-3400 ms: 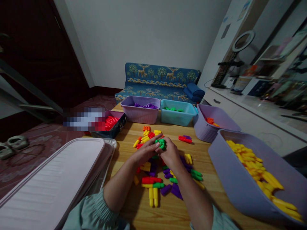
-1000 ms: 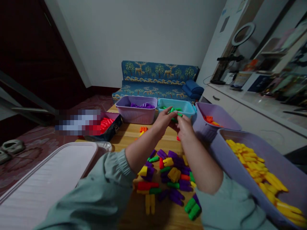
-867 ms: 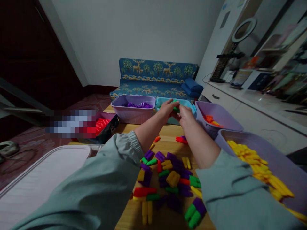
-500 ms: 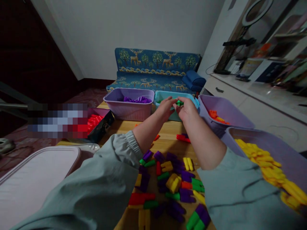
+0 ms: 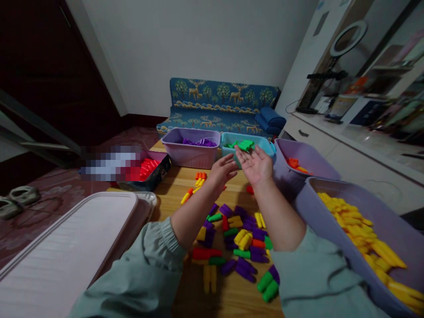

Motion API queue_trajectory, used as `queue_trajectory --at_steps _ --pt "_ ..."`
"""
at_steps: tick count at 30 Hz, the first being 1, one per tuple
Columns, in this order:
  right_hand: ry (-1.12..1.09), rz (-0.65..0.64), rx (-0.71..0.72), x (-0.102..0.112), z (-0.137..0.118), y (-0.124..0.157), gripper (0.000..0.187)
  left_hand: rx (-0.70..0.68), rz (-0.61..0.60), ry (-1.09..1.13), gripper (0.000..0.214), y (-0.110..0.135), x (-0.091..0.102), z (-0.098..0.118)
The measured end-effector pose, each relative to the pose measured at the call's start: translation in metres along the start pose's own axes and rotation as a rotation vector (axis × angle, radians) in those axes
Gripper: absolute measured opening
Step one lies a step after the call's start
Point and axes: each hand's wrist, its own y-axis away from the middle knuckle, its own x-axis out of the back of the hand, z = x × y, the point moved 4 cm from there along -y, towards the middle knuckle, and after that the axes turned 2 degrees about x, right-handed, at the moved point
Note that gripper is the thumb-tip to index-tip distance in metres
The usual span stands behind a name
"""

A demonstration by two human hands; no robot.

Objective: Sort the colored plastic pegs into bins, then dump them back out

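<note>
My right hand point(image 5: 257, 167) is palm up with its fingers spread, just in front of the turquoise bin point(image 5: 261, 143). Past its fingertips, green plastic pieces point(image 5: 245, 145) show in that bin; whether any touch the fingers I cannot tell. Beside it, my left hand point(image 5: 225, 171) is open, fingers stretched toward the right hand, with nothing seen in it. Below the forearms, yellow pieces point(image 5: 243, 239), purple pieces point(image 5: 245, 268), green pieces point(image 5: 267, 286) and red pieces point(image 5: 207, 253) lie mixed on the wooden table point(image 5: 185, 296), some joined together.
A purple bin point(image 5: 194, 157) of purple pieces stands at the back left. On the right are a bin point(image 5: 285, 170) of orange pieces and a larger bin point(image 5: 306, 205) of yellow ones. A box point(image 5: 162, 172) of red pieces and a pale lid point(image 5: 76, 234) are at left.
My hands have drawn back from over the turquoise bin and opened. The green pieces that were between them now show in the bin. The view has shifted a little.
</note>
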Motion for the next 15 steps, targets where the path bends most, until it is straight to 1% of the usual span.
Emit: queue_trajectory --at_steps 2,3,5,7,9,11,13,15 --pt "0.019 -0.047 0.001 0.007 0.008 0.026 0.010 -0.026 0.029 -0.140 0.043 0.025 0.018 -0.006" --pt "0.054 -0.046 -0.009 0.012 0.014 0.039 0.012 -0.029 0.031 -0.233 0.041 0.037 0.028 -0.009" --pt "0.175 -0.013 -0.042 0.025 0.025 0.061 0.017 -0.071 0.047 -0.415 0.037 0.059 0.047 -0.015" --pt "0.349 0.002 -0.059 0.038 0.035 0.078 0.024 -0.151 0.082 -0.599 0.033 0.076 0.065 -0.018" --pt "0.582 -0.023 -0.081 0.048 0.044 0.086 0.024 -0.205 0.125 -0.822 0.030 0.087 0.079 -0.020" --pt "0.878 -0.096 -0.111 0.055 0.050 0.090 0.019 -0.242 0.145 -1.040 0.029 0.094 0.087 -0.019" --pt "1.199 -0.213 -0.104 0.058 0.051 0.090 0.014 -0.290 0.139 -1.211 0.029 0.098 0.087 -0.016" --pt "1.479 -0.317 -0.036 0.059 0.047 0.089 0.011 -0.347 0.121 -1.325 0.028 0.099 0.084 -0.012"
